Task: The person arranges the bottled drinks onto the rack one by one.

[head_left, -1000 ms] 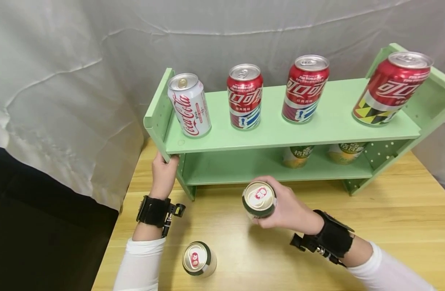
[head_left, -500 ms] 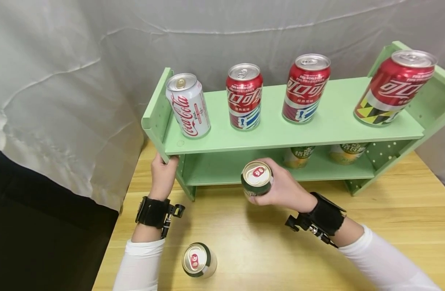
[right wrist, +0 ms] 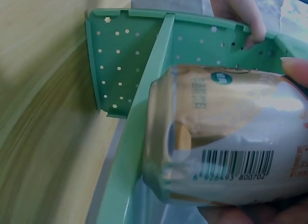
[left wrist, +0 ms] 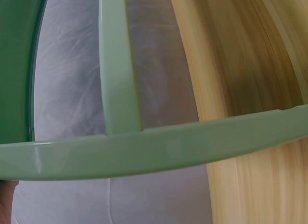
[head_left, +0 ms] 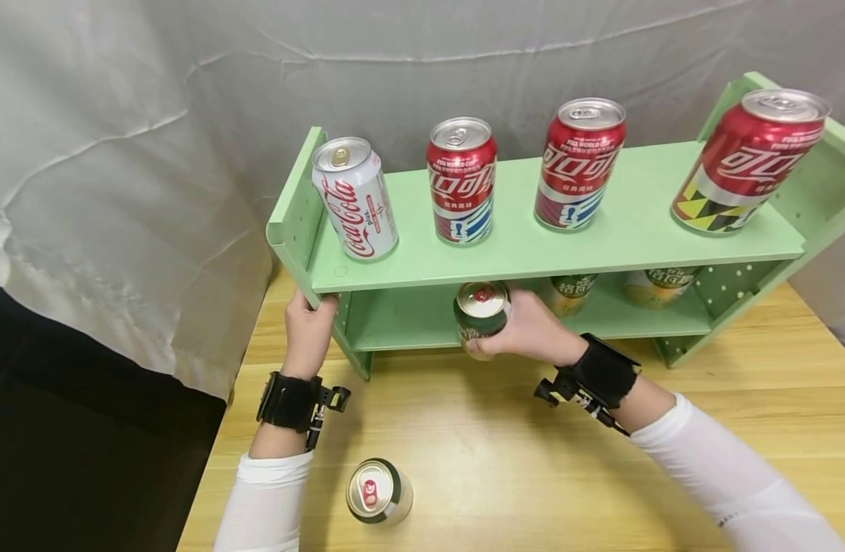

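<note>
My right hand (head_left: pixel 533 326) grips a dark green and gold drink can (head_left: pixel 481 313) at the front of the lower shelf, just under the upper board. In the right wrist view the can's base, beside its barcode label (right wrist: pixel 236 164), overlaps the lower shelf's front edge (right wrist: pixel 127 159). With thumb and fingers my left hand (head_left: pixel 308 331) holds the left side panel of the green rack (head_left: pixel 298 211), below the upper board. A second can of that kind (head_left: pixel 379 492) stands upright on the table, in front and to the left.
On the upper board stand a white Coca-Cola can (head_left: pixel 356 201) and several red cola cans (head_left: pixel 461 184). Two green and yellow cans (head_left: pixel 570 295) sit on the lower shelf at right. Grey cloth (head_left: pixel 422 84) hangs behind, and the wooden table (head_left: pixel 464 468) lies in front.
My right hand has carried the can away from me, from over the table to the lower shelf's front edge. The left hand keeps its hold on the side panel.
</note>
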A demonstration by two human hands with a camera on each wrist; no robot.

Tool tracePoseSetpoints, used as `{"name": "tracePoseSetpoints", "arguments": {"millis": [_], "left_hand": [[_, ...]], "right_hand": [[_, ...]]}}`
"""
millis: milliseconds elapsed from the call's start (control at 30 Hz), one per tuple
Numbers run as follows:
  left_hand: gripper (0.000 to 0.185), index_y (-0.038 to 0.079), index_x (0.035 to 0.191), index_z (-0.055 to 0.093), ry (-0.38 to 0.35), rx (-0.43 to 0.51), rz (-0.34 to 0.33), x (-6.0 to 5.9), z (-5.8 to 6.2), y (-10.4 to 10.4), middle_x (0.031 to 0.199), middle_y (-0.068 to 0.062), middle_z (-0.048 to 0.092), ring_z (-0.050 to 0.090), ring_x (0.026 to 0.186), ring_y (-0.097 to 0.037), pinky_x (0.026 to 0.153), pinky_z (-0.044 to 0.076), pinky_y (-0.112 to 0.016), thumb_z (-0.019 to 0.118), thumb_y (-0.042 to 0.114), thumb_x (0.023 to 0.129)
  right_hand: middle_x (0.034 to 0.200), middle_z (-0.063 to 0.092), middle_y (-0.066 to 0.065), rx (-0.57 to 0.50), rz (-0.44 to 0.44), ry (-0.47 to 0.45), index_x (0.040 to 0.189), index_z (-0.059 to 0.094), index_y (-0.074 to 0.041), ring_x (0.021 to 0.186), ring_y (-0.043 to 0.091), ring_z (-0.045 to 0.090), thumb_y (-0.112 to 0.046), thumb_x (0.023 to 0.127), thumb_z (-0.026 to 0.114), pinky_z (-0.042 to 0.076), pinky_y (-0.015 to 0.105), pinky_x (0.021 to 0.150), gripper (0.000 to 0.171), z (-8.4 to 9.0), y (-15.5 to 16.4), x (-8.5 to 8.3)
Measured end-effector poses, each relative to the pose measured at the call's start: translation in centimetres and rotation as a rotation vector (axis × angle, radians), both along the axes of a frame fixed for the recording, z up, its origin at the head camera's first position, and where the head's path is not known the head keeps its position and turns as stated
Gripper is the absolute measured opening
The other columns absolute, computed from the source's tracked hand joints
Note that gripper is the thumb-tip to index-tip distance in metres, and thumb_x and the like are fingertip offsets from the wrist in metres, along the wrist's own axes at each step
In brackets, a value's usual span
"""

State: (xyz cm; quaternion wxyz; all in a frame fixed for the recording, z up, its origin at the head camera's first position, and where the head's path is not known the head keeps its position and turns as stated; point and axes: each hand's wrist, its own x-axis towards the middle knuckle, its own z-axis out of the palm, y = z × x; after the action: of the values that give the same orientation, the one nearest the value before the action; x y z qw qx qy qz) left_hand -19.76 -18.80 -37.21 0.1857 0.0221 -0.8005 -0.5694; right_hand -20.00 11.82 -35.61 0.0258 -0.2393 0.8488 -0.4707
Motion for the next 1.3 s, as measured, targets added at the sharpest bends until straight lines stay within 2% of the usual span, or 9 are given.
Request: {"name": "tracePoseSetpoints", "arguments": {"millis": [200, 333, 467, 567, 700, 800, 867, 1033, 1300], "left_hand": [[0.035, 0.009, 0.124, 0.056, -0.005, 0.002, -0.007, -0.1, 0.0, -0.1, 0.092, -0.009, 0.051, 0.046, 0.082, -0.018, 0.072, 0.038, -0.026, 0.048, 0.01, 0.091], [0.036, 0.01, 0.125, 0.056, -0.015, 0.008, -0.007, -0.2, 0.1, -0.1, 0.094, -0.009, 0.052, 0.046, 0.083, -0.018, 0.073, 0.039, -0.027, 0.048, 0.011, 0.09], [0.036, 0.01, 0.125, 0.056, -0.027, 0.004, 0.0, -0.2, 0.0, -0.1, 0.094, -0.009, 0.053, 0.047, 0.083, -0.018, 0.073, 0.04, -0.027, 0.049, 0.011, 0.09], [0.036, 0.009, 0.125, 0.056, -0.025, 0.007, -0.001, -0.3, 0.1, -0.2, 0.095, -0.009, 0.053, 0.047, 0.083, -0.018, 0.073, 0.04, -0.027, 0.049, 0.011, 0.09], [0.035, 0.009, 0.124, 0.055, -0.024, 0.013, -0.007, -0.2, 0.2, -0.3, 0.095, -0.008, 0.053, 0.047, 0.084, -0.018, 0.073, 0.04, -0.027, 0.049, 0.011, 0.09], [0.035, 0.01, 0.124, 0.055, -0.034, 0.016, -0.013, -0.1, 0.2, -0.3, 0.097, -0.008, 0.053, 0.046, 0.085, -0.018, 0.074, 0.04, -0.028, 0.049, 0.011, 0.09], [0.035, 0.01, 0.124, 0.055, -0.04, 0.025, -0.014, 0.0, 0.2, -0.3, 0.099, -0.008, 0.054, 0.047, 0.086, -0.018, 0.075, 0.04, -0.028, 0.049, 0.011, 0.09], [0.036, 0.01, 0.126, 0.055, -0.04, 0.033, -0.014, 0.2, 0.3, -0.2, 0.102, -0.009, 0.056, 0.047, 0.088, -0.018, 0.077, 0.041, -0.027, 0.049, 0.01, 0.09], [0.036, 0.009, 0.126, 0.055, -0.021, 0.021, -0.015, 0.2, 0.4, 0.0, 0.096, -0.008, 0.053, 0.047, 0.084, -0.018, 0.073, 0.04, -0.026, 0.049, 0.011, 0.091]], "right_hand": [[0.111, 0.061, 0.014, 0.051, 0.002, -0.019, 0.125, 0.048, -0.001, 0.098, 0.025, 0.06, -0.023, 0.064, 0.082, 0.049, 0.039, 0.086, 0.073, 0.2, 0.0, -1.1], [0.121, 0.055, 0.015, 0.018, 0.055, -0.042, 0.132, 0.041, -0.002, 0.107, 0.028, 0.056, -0.019, 0.066, 0.082, 0.046, 0.042, 0.093, 0.08, 0.3, -0.1, -1.9], [0.131, 0.047, 0.016, -0.073, 0.104, -0.112, 0.139, 0.033, -0.005, 0.116, 0.031, 0.05, -0.01, 0.066, 0.081, 0.041, 0.046, 0.1, 0.087, 0.4, -0.2, -2.5], [0.14, 0.038, 0.015, -0.145, 0.101, -0.169, 0.144, 0.028, -0.01, 0.123, 0.032, 0.044, -0.004, 0.066, 0.08, 0.036, 0.049, 0.104, 0.094, 0.5, -0.4, -2.8], [0.152, 0.02, 0.008, -0.256, 0.096, -0.221, 0.148, 0.019, -0.016, 0.136, 0.027, 0.027, 0.001, 0.066, 0.078, 0.023, 0.049, 0.111, 0.102, 0.3, -0.6, -3.2], [0.156, 0.012, 0.003, -0.329, 0.122, -0.267, 0.15, 0.014, -0.018, 0.141, 0.022, 0.015, 0.003, 0.07, 0.074, 0.016, 0.047, 0.113, 0.102, 0.1, -0.6, -3.5], [0.156, 0.014, 0.005, -0.349, 0.155, -0.329, 0.151, 0.014, -0.017, 0.141, 0.024, 0.016, 0.003, 0.074, 0.071, 0.017, 0.048, 0.113, 0.098, 0.0, -0.5, -3.7], [0.156, 0.015, 0.012, -0.233, 0.165, -0.455, 0.151, 0.009, -0.016, 0.142, 0.033, 0.016, -0.007, 0.08, 0.067, 0.016, 0.055, 0.111, 0.093, 0.2, -0.3, -4.1], [0.155, 0.01, 0.018, -0.104, 0.099, -0.48, 0.15, 0.009, -0.009, 0.141, 0.038, 0.01, -0.014, 0.081, 0.068, 0.012, 0.06, 0.11, 0.091, 0.6, -0.1, -4.8]]}}
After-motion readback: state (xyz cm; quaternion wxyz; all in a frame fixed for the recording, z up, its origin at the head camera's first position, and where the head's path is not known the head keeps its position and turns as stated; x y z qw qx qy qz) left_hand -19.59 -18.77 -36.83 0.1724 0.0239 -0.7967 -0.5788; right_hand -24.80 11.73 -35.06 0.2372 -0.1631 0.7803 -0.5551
